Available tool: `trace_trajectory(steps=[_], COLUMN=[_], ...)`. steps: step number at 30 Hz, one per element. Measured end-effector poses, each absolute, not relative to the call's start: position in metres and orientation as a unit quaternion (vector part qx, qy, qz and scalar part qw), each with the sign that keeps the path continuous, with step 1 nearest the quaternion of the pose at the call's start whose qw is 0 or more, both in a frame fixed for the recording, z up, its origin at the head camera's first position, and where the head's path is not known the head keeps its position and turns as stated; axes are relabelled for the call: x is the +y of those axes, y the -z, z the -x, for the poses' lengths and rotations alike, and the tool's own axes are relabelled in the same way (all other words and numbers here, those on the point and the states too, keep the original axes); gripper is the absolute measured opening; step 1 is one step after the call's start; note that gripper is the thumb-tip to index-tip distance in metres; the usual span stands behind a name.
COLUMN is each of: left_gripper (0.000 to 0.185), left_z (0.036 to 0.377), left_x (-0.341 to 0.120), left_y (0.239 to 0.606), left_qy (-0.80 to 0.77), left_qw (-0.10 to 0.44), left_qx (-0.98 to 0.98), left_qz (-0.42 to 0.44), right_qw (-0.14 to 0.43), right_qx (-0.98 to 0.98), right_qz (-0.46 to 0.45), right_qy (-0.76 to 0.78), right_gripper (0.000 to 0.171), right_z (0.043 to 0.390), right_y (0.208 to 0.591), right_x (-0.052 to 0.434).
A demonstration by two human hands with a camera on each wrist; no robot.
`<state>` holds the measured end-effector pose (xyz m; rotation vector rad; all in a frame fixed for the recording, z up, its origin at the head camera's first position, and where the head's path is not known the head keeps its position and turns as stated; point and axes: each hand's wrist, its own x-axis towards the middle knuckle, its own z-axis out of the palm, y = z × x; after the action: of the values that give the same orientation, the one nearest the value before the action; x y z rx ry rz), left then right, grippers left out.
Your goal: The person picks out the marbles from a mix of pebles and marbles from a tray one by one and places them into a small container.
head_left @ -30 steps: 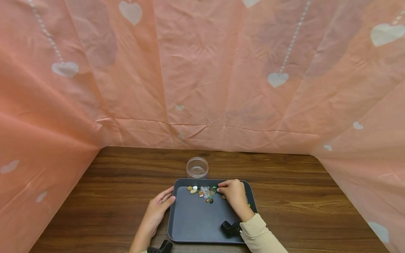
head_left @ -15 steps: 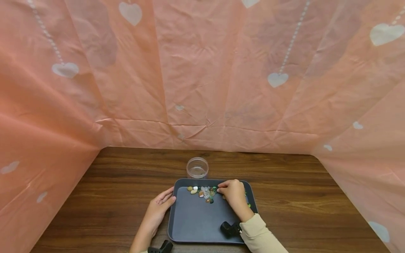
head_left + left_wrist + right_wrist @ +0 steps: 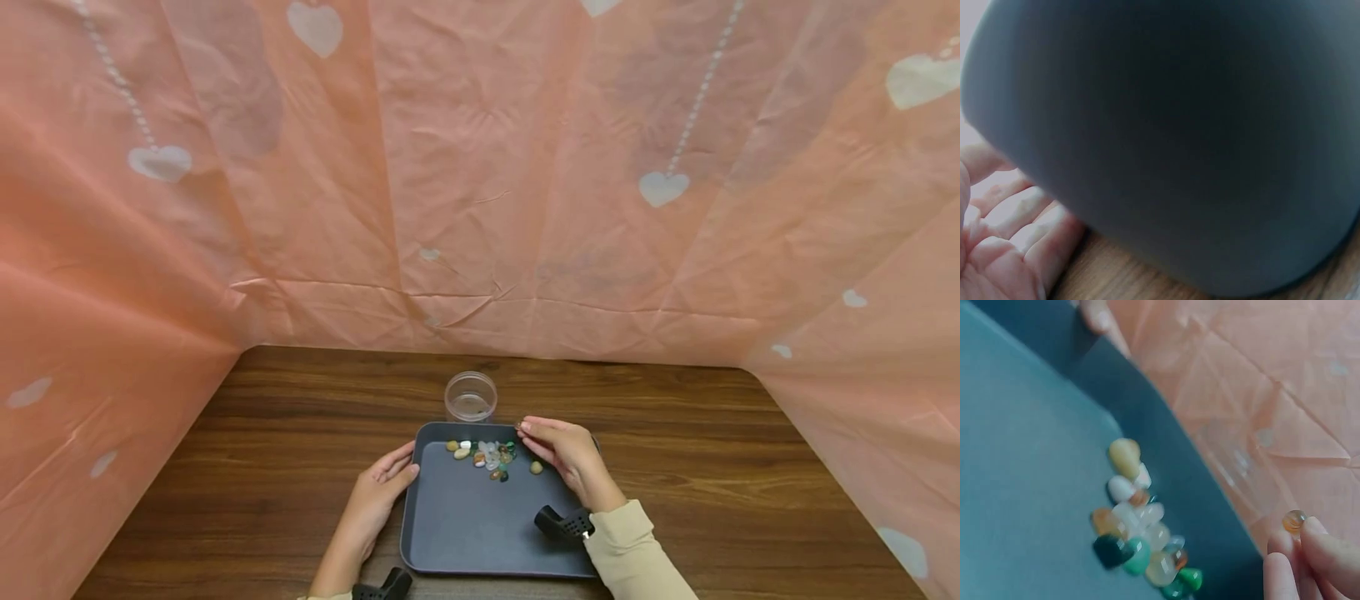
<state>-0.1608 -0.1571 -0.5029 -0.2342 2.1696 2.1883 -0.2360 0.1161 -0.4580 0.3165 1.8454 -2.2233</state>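
The small amber stone (image 3: 1294,520) could be slipping free and bouncing off across the table (image 3: 300,433), since the right hand (image 3: 572,457) is pinching it only at the very fingertips (image 3: 1319,540) (a narrow, nearly closed grip) above the far rim of the grey tray (image 3: 465,533), just short of the clear jar (image 3: 470,397). The left hand (image 3: 375,500) is resting with relaxed fingers against the tray's left edge, beside the heaped stones (image 3: 489,457).

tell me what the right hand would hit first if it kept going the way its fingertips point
Probably the clear jar: the right hand, pinching an orange bead, points up-left toward it. Depth is unclear, so it might pass above.
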Motion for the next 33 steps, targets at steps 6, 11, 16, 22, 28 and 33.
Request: trace_trajectory(steps=[6,11,16,22,28,33], left_gripper=[0.046,0.046,0.046,0.046,0.046,0.046], left_z=[0.162,0.161,0.161,0.161,0.161,0.161], left_x=[-0.157,-0.157,-0.157,-0.157,-0.157,-0.157], left_y=[0.502,0.504,0.505,0.503,0.504,0.504], left_qy=[-0.708,-0.709,-0.714,-0.715,-0.713,-0.715], left_qw=[0.023,0.023,0.025,0.023,0.024,0.025], left_qx=[0.702,0.701,0.696,0.696,0.697,0.695], left_qz=[0.076,0.075,0.071,0.07,0.071,0.072], right_qw=[0.141,0.151,0.131,0.076,-0.023,-0.035], right_qx=[0.587,0.586,0.621,0.725,0.862,0.897], right_qz=[-0.104,-0.094,-0.083,-0.043,0.02,0.054], right_qy=[0.791,0.791,0.768,0.683,0.506,0.438], right_gripper=[0.045,0.046,0.042,0.028,0.014,0.01], right_z=[0.246,0.254,0.263,0.272,0.278,0.28], right_y=[0.447,0.435,0.426,0.418,0.415,0.414], right_x=[0.113,0.107,0.094,0.072,0.052,0.042])
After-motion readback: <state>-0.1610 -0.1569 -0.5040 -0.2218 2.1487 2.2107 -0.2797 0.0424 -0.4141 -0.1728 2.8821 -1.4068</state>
